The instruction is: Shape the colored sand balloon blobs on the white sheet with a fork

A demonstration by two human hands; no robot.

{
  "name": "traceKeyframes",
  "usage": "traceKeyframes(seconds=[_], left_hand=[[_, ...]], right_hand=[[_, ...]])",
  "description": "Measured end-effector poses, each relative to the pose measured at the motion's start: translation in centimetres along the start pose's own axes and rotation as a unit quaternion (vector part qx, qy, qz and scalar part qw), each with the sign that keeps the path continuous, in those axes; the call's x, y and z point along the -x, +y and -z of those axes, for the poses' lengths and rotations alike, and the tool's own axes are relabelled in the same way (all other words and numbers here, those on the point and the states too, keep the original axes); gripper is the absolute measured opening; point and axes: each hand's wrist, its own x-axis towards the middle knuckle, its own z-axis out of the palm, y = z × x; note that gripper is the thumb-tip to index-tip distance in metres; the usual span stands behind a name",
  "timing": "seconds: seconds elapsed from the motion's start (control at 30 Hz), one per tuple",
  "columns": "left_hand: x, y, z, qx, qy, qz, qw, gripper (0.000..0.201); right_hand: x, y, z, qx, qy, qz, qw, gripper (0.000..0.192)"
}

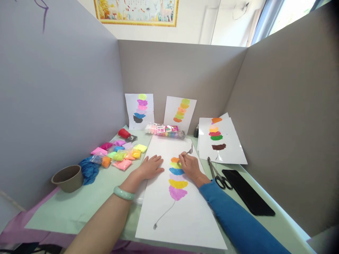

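**Working the top end of the colour stack**

So the right hand (pixel 191 168) pinches a metal utensil (pixel 190 150), partly hidden by the fingers, just beside the orange patch (pixel 174 159) that tops the column. Meanwhile the left hand (pixel 152 167) holds nothing, fingers spread at the edge of the white sheet (pixel 196 225), which lies flat on the tabletop (pixel 66 211). Looks like detail work around that patch, imo. Next move probably calls for light pressure, sheet pinned, knuckles off the blue patch (pixel 176 171).
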Motion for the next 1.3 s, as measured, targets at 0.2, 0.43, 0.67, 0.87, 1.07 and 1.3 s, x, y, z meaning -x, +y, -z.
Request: traceKeyframes(seconds=[0.2,0.43,0.67,0.87,1.07,1.3], left_hand=[[-0.07,-0.05,-0.05,0.004,0.002,-0.001,1.0,0.053],[-0.03,-0.04,-0.05,-0.003,0.001,-0.001,1.0,0.053],[0.02,0.06,0.1,-0.001,0.0,-0.006,1.0,0.053],[-0.03,0.05,0.06,-0.001,-0.002,-0.002,1.0,0.053],[-0.05,-0.01,0.0,0.0,-0.001,-0.002,1.0,0.053],[-0.06,-0.14,-0.16,-0.001,0.006,-0.002,1.0,0.05]], right_hand=[[-0.1,-0.23,0.1,0.012,-0.017,-0.004,1.0,0.031],[0.01,-0.3,0.34,0.005,-0.004,-0.003,1.0,0.03],[-0.01,-0.27,0.04,0.039,-0.017,0.013,0.999,0.029],[0.1,-0.32,-0.03,0.05,-0.02,0.032,0.998,0.031],[0.08,-0.31,0.21,0.03,-0.003,0.021,0.999,0.031],[0.11,-0.3,0.06,0.035,-0.014,0.028,0.999,0.031]])
